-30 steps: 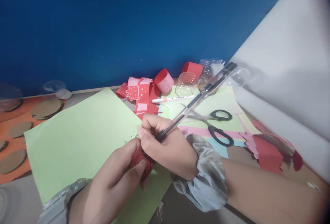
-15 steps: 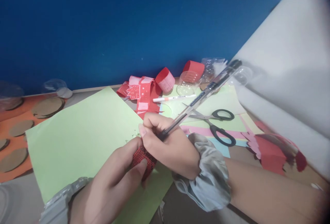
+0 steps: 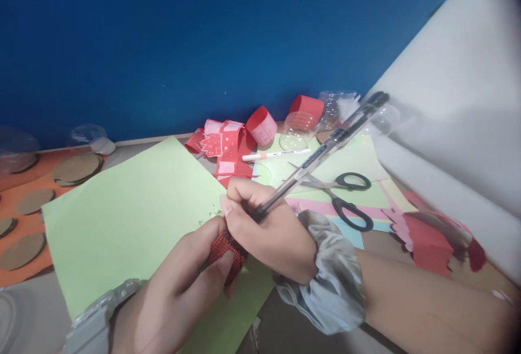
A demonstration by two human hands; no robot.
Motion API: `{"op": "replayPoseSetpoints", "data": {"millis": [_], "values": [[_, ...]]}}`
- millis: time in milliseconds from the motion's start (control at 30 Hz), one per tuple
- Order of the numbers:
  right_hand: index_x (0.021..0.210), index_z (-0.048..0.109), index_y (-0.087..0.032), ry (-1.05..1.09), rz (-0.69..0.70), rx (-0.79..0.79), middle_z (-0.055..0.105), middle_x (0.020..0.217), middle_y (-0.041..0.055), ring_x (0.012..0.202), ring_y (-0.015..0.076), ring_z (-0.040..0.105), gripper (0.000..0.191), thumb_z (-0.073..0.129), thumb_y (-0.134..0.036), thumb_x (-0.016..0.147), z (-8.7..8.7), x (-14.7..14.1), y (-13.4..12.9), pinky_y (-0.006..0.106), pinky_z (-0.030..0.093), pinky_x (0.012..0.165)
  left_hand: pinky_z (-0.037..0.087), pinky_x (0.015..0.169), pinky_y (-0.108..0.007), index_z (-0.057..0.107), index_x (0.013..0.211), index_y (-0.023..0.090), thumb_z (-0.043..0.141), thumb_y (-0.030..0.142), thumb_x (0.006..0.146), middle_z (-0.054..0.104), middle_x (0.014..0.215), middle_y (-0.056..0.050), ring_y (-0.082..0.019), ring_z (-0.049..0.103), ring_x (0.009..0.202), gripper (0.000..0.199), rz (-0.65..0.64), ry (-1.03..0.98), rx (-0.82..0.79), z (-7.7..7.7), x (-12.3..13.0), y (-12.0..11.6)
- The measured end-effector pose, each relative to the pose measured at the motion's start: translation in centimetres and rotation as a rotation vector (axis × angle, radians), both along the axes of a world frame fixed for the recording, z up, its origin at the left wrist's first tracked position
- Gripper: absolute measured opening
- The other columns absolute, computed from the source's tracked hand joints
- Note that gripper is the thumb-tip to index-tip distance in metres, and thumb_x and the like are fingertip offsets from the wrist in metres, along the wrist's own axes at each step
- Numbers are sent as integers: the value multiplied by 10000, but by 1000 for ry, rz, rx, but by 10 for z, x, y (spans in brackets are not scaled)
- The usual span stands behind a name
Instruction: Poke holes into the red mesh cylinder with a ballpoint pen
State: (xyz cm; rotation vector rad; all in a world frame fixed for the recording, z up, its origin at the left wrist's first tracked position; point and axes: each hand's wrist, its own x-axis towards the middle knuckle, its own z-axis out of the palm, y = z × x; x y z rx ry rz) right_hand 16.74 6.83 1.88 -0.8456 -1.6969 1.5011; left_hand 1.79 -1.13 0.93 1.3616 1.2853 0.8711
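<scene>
Between its thumb and fingers, my left hand (image 3: pixel 191 272) pinches a small red piece with a dark grid pattern (image 3: pixel 228 251). My right hand (image 3: pixel 268 229) is closed round a clear pen with a black cap end (image 3: pixel 321 156), which slants up to the right. The pen's tip is hidden behind my fingers, close to the red piece. Both hands meet above a light green sheet (image 3: pixel 134 223), which has small dark green marks beside my left fingertips.
Black-handled scissors (image 3: pixel 352 214) lie open on coloured papers at the right. Behind my hands are red paper shapes (image 3: pixel 233 147), a white marker (image 3: pixel 277 155) and clear plastic cups (image 3: pixel 296 131). Cardboard discs (image 3: pixel 77 168) rest on orange paper at the left. A blue wall rises behind.
The upper end of the pen has tilted slightly to the right. Both hands keep nearly the same place and hold.
</scene>
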Motion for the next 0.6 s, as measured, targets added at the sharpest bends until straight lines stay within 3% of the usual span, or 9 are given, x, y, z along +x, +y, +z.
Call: {"op": "replayPoseSetpoints", "data": {"millis": [200,400,600], "values": [[638,354,-236,62,-4,-22,351,610,-63,576,110,363,337,535,-196,919,-1,0,5,270,309,545,434,714,-288,554,787,213,463,250,1019,578,766,-1,-181,534,725,252,-160,-62,-13,-2,-6,8],[621,398,-226,169,-123,-93,418,595,-62,544,104,357,360,563,-296,932,-4,-6,9,272,291,533,438,759,-326,533,829,214,363,235,1071,599,761,-2,-189,555,738,296,-62,-255,7,-7,-3,9],[625,413,-223,133,-237,-97,408,580,-68,546,106,355,352,581,-302,924,-4,-11,4,268,294,544,442,671,-312,531,817,206,453,189,1003,581,702,15,-175,561,664,203,-33,-204,33,1,0,13]]}}
